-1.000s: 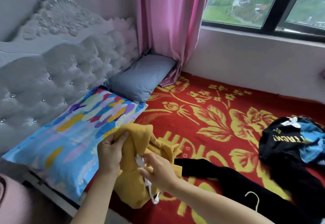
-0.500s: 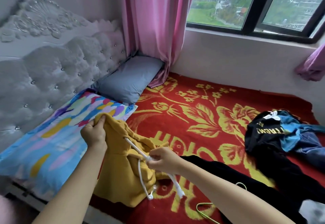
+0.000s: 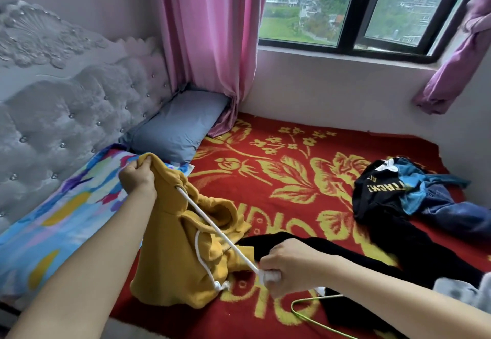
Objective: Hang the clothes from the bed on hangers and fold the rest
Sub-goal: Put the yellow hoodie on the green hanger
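Note:
A mustard-yellow hoodie (image 3: 175, 259) hangs bunched over the near side of the bed. My left hand (image 3: 138, 179) grips its hood edge and holds it up. My right hand (image 3: 287, 264) grips one white drawstring (image 3: 212, 227), which runs taut from the hood down to my fist. The other drawstring end dangles in a loop against the hoodie's front. A light green wire hanger (image 3: 313, 309) lies on the blanket under my right forearm. A black garment (image 3: 358, 272) is spread beside it.
A pile of black, blue and denim clothes (image 3: 403, 195) sits at the right of the red and yellow blanket (image 3: 279, 179). A colourful pillow (image 3: 66, 211) and a grey pillow (image 3: 178, 126) lie by the tufted headboard. Pink curtains hang at the window.
My right hand has pulled the white drawstring out and down to the right until it is taut. My left hand has kept its hold on the hood.

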`<state>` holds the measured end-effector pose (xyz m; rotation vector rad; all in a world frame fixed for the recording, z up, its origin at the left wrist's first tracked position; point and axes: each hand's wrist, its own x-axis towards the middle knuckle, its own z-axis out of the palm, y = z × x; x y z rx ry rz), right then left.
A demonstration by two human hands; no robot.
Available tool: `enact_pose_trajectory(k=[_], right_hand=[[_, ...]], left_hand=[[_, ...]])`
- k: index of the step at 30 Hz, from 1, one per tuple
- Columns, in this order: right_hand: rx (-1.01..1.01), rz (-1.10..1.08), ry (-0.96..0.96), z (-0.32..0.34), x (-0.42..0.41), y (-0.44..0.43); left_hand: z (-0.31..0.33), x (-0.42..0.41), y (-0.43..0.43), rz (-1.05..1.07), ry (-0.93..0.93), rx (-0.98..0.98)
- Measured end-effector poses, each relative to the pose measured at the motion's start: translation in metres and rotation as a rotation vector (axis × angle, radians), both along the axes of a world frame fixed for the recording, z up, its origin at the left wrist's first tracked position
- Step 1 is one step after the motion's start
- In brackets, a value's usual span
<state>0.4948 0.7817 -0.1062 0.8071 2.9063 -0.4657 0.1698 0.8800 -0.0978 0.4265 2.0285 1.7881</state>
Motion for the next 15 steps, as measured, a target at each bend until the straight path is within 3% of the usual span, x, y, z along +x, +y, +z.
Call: enact_pose_trajectory(k=[4, 6, 9, 11, 13, 15], right_hand=[[0.051, 0.01, -0.256, -0.018, 0.0, 0.018], [0.003, -0.098, -0.275, -0.028, -0.007, 0.03], [-0.135, -0.433, 0.089, -0.038, -0.017, 0.049], [-0.09, -0.628, 0.316, -0.037, -0.022, 0.061], [-0.021, -0.608, 0.412, -0.03, -0.032, 0.073], [0.027, -0.505, 0.38, -0.023, -0.049, 0.079]], left_hand=[[0.008, 0.05, -0.01, -0.217, 0.009, 0.104], [0.017, 0.065, -0.02, -0.311, -0.04, 0.204], [0.041, 0.068, -0.036, -0.414, -0.134, 0.365], [0.057, 0.065, -0.044, -0.472, -0.194, 0.466], [0.069, 0.062, -0.052, -0.519, -0.221, 0.532], [0.076, 0.063, -0.057, -0.545, -0.229, 0.555]])
